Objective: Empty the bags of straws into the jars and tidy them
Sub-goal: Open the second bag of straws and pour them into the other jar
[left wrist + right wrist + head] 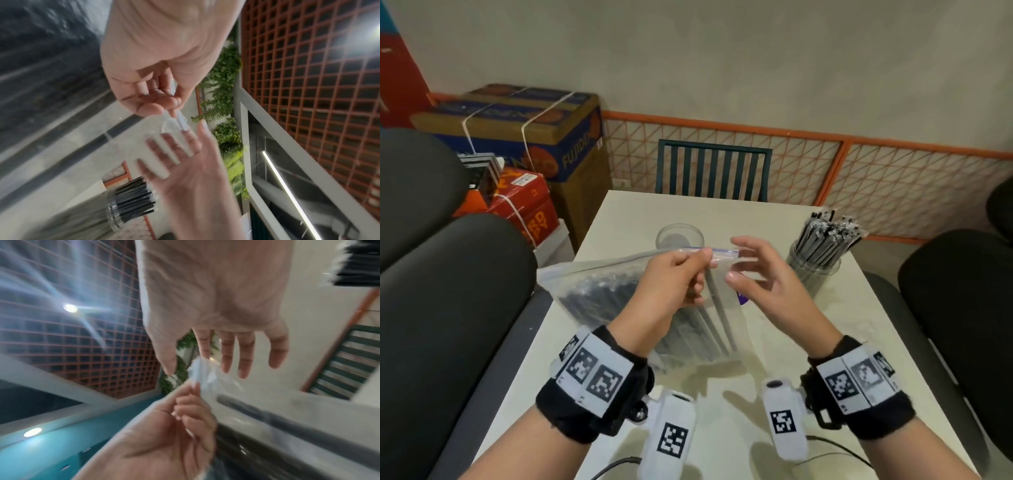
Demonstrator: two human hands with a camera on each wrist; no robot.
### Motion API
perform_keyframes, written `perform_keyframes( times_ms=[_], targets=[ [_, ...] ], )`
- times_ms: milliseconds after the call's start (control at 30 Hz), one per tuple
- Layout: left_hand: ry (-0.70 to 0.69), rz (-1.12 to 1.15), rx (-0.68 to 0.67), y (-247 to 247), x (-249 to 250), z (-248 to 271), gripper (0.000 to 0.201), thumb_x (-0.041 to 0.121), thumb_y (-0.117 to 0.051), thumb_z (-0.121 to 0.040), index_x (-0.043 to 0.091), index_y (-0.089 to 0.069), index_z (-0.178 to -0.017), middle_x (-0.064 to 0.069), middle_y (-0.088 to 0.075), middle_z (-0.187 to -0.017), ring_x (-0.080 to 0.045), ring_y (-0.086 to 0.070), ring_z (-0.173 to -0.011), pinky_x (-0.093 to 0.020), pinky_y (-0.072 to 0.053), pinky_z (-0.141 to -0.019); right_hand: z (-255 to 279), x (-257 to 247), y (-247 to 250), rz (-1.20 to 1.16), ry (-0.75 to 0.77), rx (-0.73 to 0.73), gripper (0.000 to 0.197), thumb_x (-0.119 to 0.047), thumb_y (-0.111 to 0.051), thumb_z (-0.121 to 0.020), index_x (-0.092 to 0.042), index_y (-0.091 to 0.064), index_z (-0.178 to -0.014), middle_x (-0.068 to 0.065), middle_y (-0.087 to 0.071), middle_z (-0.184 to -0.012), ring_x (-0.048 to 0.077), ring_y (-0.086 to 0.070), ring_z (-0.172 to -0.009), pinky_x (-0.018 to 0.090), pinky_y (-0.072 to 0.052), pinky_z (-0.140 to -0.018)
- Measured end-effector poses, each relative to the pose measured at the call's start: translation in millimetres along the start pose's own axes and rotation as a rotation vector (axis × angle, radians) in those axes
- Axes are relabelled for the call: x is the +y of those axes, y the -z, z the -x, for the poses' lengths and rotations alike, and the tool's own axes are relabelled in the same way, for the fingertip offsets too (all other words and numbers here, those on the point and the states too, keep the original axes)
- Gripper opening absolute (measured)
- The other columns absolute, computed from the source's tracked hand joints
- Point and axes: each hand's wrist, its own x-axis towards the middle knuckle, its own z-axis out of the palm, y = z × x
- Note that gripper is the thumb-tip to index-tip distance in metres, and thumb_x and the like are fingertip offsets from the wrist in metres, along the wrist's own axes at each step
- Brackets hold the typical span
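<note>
Left hand [674,281] pinching, right hand [767,281] spread

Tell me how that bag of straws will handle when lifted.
The bag is thin clear film, so it probably flops and sags. Loose straws inside likely slide toward the low end. The left hand pinches only the top edge, so slipping seems possible.

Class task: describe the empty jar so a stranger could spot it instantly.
Start at the pale table. Look behind the zip bag of straws that the left hand pinches. The empty jar stands there, clear glass; unlike the full jar to the right, it holds no straws.
</note>
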Motion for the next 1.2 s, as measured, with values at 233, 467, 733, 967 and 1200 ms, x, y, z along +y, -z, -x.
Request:
perform_keyframes(
  times_ms=[233,467,733,967,1200],
  targets=[
    [-0.264,-0.229,0.060,-20.5,-12.9,0.8,0.026,0.020,-0.052,-0.095,0.013,-0.062,-0.073,0.007,-0.047,-0.051,-0.001,-0.044,-0.043,-0.016,-0.042,-0.047,-19.2,-23.2,18.3,0.560,0.207,0.072,0.010,-0.025,-0.065,-0.085,-0.018,-0.072,-0.089,-0.005,-0.067,-0.084,0.009,-0.059,-0.074,0.017,-0.047,-0.071],
    [-0.297,-0.286,0.047,-28.2,-18.9,-0.3,0.027,0.017,-0.050,-0.095,0.015,-0.061,-0.071,0.008,-0.059,-0.063,-0.004,-0.049,-0.048,-0.020,-0.043,-0.049,-20.1,-26.1,34.3,0.563,0.212,-0.017,0.014,-0.035,-0.071,-0.078,-0.021,-0.072,-0.078,-0.010,-0.064,-0.077,0.014,-0.055,-0.068,0.032,-0.050,-0.070],
    [-0.253,-0.325,0.021,-41.8,-20.5,-1.9,0.039,0.020,-0.047,-0.097,0.015,-0.054,-0.059,0.009,-0.049,-0.050,-0.010,-0.049,-0.050,-0.021,-0.042,-0.050,-21.5,-25.0,47.3,0.683,0.232,-0.158,0.014,-0.025,-0.067,-0.082,-0.014,-0.074,-0.077,-0.005,-0.062,-0.078,0.016,-0.053,-0.063,0.038,-0.049,-0.067],
    [-0.176,-0.326,-0.022,-50.1,-30.7,-2.6,0.041,0.007,-0.046,-0.093,0.013,-0.049,-0.052,0.007,-0.050,-0.048,-0.003,-0.047,-0.044,-0.019,-0.044,-0.050,-18.6,-12.4,44.0,0.484,-0.007,0.026,0.017,-0.010,-0.059,-0.082,-0.002,-0.062,-0.067,0.007,-0.061,-0.066,0.013,-0.050,-0.056,0.022,-0.042,-0.056],
    [-0.126,-0.290,-0.005,-55.9,-37.0,0.7,0.039,0.001,-0.045,-0.087,0.011,-0.048,-0.050,0.008,-0.049,-0.041,-0.002,-0.045,-0.038,-0.013,-0.038,-0.044,-22.0,-6.0,54.3,0.502,-0.134,-0.064,0.007,-0.016,-0.058,-0.084,-0.013,-0.064,-0.082,-0.003,-0.058,-0.064,0.009,-0.050,-0.056,0.026,-0.042,-0.060]
  ],
)
